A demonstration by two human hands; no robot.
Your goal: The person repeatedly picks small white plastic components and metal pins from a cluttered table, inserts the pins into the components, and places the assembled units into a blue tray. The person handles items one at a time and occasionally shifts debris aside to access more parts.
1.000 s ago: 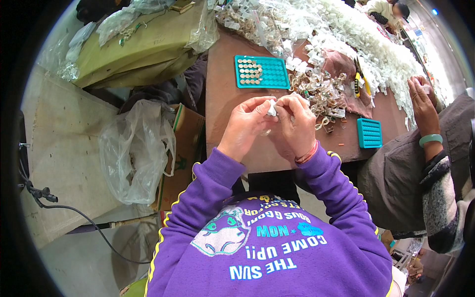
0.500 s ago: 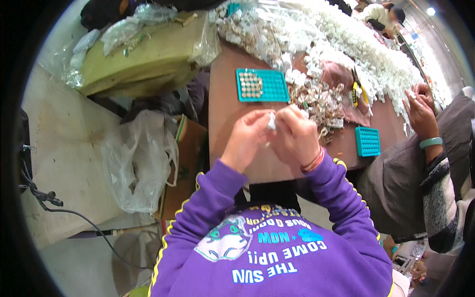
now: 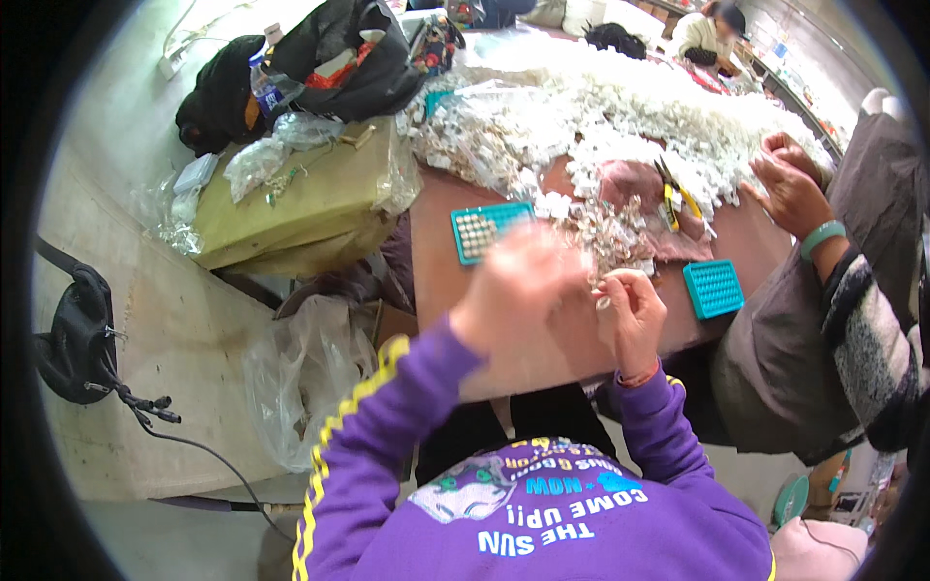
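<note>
Purple top (image 3: 572, 552) showing white-and-blue letters (image 3: 535, 537), left hand (image 3: 523, 286) looking too blurry to tell its grip, right hand (image 3: 633, 315) pinching a pale bit (image 3: 603, 303), brown table (image 3: 518, 356) holding white heaps (image 3: 630, 107)

At the near edge of a brown tabletop (image 3: 436, 281), a person's right grip (image 3: 635, 315) pinches a small pale ring-shaped piece (image 3: 603, 302). The blurred left grip (image 3: 518, 286) hides part of a teal tray (image 3: 512, 213) of round pieces (image 3: 475, 232) near the left edge. A second teal tray (image 3: 713, 289) sits toward the near right corner. Yellow-handled pliers (image 3: 678, 198) rest on pink cloth (image 3: 622, 179); white pieces (image 3: 668, 126) cover the far side
</note>
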